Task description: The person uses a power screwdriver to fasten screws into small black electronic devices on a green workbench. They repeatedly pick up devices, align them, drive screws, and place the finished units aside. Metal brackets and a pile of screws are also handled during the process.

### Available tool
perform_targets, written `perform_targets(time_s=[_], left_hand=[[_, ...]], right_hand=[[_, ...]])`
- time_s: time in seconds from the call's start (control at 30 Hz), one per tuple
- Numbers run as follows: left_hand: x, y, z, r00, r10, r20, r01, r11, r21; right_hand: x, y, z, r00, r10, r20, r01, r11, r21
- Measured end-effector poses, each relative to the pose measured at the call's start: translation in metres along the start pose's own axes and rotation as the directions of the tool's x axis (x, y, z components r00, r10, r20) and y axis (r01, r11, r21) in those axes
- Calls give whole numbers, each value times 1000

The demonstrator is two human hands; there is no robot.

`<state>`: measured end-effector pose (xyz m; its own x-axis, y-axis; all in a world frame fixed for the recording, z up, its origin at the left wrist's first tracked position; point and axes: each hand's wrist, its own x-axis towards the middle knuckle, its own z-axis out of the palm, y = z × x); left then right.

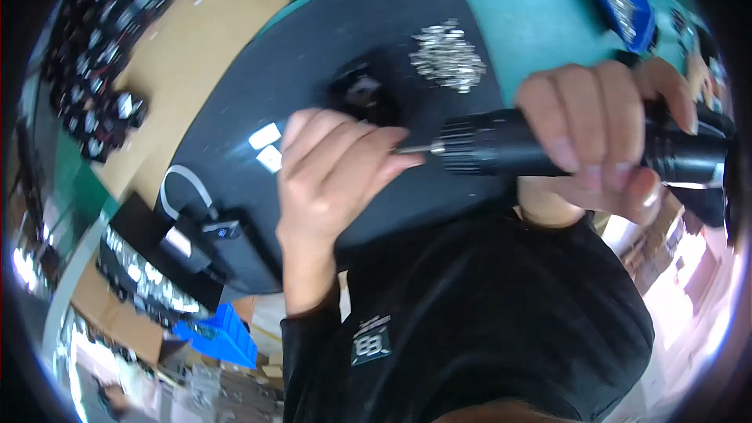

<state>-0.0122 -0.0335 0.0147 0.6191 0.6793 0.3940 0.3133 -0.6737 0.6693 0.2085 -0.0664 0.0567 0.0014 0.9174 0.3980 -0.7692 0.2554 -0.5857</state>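
Over black mat (313, 78), right hand (603, 133) clenched around screwdriver (501, 145), left fingertips (403, 158) pinching its bit.

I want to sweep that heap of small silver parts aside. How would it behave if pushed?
The heap of small silver parts is many loose shiny pieces, so it would probably scatter rather than slide together. Each piece looks light. The dark mat underneath may grip them somewhat.

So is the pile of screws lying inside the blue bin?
No, the pile of screws lies loose on the dark mat, apart from the blue bin.
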Motion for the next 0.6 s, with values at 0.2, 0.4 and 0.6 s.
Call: perform_targets(time_s=[0.2,0.4,0.6], left_hand=[[2,-4,5,993,70,-91,-74,996,-42],[-4,3,3,999,17,-48,-17,1000,3],[-4,1,9,991,23,-130,-27,999,-26]], right_hand=[[-6,-7,6,976,-15,-219,26,999,47],[-4,-10,-5,998,66,3,-66,996,55],[-7,-5,-2,993,9,-117,0,997,78]])
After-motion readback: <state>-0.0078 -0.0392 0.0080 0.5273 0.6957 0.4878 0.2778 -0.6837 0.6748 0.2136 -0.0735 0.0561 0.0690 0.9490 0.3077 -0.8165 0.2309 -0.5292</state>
